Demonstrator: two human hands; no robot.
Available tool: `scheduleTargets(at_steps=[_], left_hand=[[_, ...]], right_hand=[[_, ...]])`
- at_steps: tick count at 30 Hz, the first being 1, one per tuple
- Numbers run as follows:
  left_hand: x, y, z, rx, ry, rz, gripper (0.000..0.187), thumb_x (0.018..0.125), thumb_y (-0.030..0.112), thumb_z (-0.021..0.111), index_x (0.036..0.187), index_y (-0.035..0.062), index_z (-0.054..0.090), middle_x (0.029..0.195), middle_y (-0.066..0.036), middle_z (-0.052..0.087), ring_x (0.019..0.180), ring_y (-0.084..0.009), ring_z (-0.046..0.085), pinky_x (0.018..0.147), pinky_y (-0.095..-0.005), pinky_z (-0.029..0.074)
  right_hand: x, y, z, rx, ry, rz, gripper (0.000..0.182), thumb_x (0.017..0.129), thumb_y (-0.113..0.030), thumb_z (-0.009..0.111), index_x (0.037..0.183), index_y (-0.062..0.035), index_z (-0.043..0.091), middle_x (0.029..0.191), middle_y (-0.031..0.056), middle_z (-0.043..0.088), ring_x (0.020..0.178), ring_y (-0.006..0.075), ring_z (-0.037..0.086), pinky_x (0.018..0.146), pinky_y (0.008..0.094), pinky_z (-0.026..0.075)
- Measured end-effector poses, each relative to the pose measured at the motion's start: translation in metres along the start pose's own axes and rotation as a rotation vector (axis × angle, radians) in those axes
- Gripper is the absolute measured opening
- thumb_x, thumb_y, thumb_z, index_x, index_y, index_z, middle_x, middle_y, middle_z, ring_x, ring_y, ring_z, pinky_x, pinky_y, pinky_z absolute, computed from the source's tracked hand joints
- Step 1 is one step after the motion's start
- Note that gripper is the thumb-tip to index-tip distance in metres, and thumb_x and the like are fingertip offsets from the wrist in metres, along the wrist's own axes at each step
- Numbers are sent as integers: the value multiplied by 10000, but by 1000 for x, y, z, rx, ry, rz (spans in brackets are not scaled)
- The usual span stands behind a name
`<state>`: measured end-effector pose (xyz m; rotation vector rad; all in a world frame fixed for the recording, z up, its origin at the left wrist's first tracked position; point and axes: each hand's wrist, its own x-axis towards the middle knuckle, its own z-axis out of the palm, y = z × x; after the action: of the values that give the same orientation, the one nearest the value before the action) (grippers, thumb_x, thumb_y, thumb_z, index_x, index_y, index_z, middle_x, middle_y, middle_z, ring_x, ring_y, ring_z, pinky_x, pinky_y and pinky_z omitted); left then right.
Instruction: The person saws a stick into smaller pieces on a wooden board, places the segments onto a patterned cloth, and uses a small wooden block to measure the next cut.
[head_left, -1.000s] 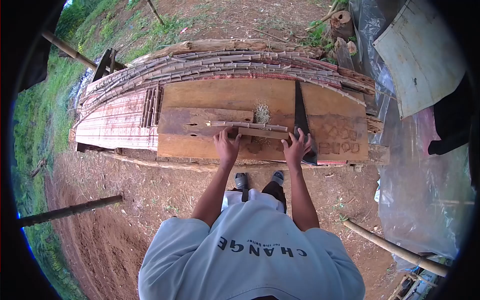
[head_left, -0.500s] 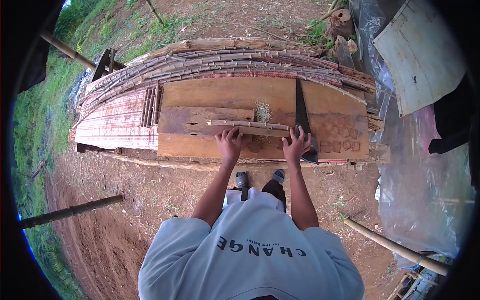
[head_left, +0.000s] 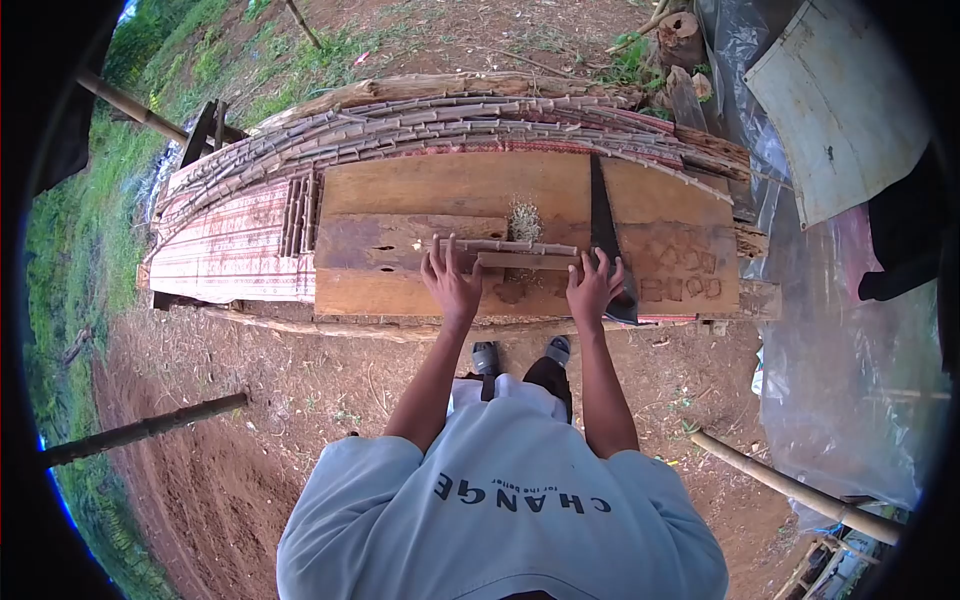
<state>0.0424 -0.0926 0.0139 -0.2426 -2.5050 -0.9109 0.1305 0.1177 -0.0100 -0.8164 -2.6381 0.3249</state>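
Note:
A knobbly stick (head_left: 515,247) lies crosswise on the wooden board (head_left: 400,293), with a flat wood strip (head_left: 530,262) along its near side. My left hand (head_left: 455,284) is at the left end of both, fingers spread and reaching over the stick. At the strip's right end is my right hand (head_left: 592,288), its fingers apart and its thumb by the strip. A saw (head_left: 606,215) with a dark blade lies just right of my right hand. Pale sawdust (head_left: 525,220) is piled behind the stick.
Long stems (head_left: 430,125) lie along the back of the table. Short cut sticks (head_left: 300,215) rest on the patterned cloth (head_left: 230,245) at the left. Clear plastic sheeting (head_left: 830,380) hangs at the right, and a bamboo pole (head_left: 790,488) juts in at lower right.
My left hand's fingers have spread and moved forward over the stick. My right hand has shifted slightly, with its fingers now near the stick's right end. The stick has moved slightly left.

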Motion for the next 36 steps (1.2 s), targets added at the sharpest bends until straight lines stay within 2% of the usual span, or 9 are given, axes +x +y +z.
scheduleTargets(at_steps=[1,5,12,19,20,26,29,31,36], left_hand=[[4,0,-2,122,10,21,481,792,246,702,1249,155,580,1223,-113,556,1172,-361,401,1009,-462,330],[4,-25,10,111,-57,76,422,818,222,666,1231,161,603,1239,-83,558,1175,-348,397,1014,-465,324],[6,-26,4,90,-143,3,272,798,167,667,1066,203,682,1133,14,611,1094,-286,440,970,-413,347],[14,-31,7,102,-143,41,238,765,130,676,984,222,688,988,55,641,1027,-270,473,905,-399,369],[15,-34,7,99,-144,41,238,765,130,676,984,222,688,988,55,641,1027,-270,473,905,-399,369],[21,-39,6,91,-158,100,266,769,121,674,1019,213,676,1053,35,625,1037,-280,468,918,-404,378],[11,-33,2,-7,-184,113,284,774,132,679,1054,173,658,1098,-15,600,1060,-294,461,938,-420,375],[0,-27,0,-31,-63,81,309,786,167,689,1088,133,632,1120,-66,579,1073,-303,459,947,-433,371],[-13,-22,-2,-88,-90,43,317,807,193,695,1107,119,622,1093,-88,569,1049,-306,467,941,-435,376]], right_hand=[[0,-2,-3,-2,-19,12,394,799,-350,684,1128,-133,666,1377,33,414,1329,354,252,1066,557,194],[1,-6,-18,29,-92,-28,420,755,-311,739,1117,-115,656,1369,41,413,1329,347,256,1072,551,197],[-5,-3,-12,59,-24,-43,443,719,-275,774,1121,-140,643,1351,33,437,1318,343,276,1082,538,194],[-4,3,-12,94,15,-122,365,775,-299,717,1116,-181,655,1100,-17,628,1149,281,416,987,465,291],[-3,5,-12,106,51,-134,359,781,-305,709,1116,-184,657,1039,-20,658,1100,270,439,967,448,306],[5,12,-8,177,25,-119,378,764,-307,723,1116,-183,664,1014,-15,673,1024,267,452,944,428,328],[6,14,-1,197,24,-125,372,747,-300,735,1096,-184,673,993,-16,664,1017,271,448,945,433,328],[5,11,-3,181,17,-104,369,741,-294,741,1088,-186,676,979,-16,656,1014,273,446,947,437,327],[2,9,0,176,16,-69,382,721,-272,763,1084,-191,675,955,-25,629,1014,275,438,952,448,323]])
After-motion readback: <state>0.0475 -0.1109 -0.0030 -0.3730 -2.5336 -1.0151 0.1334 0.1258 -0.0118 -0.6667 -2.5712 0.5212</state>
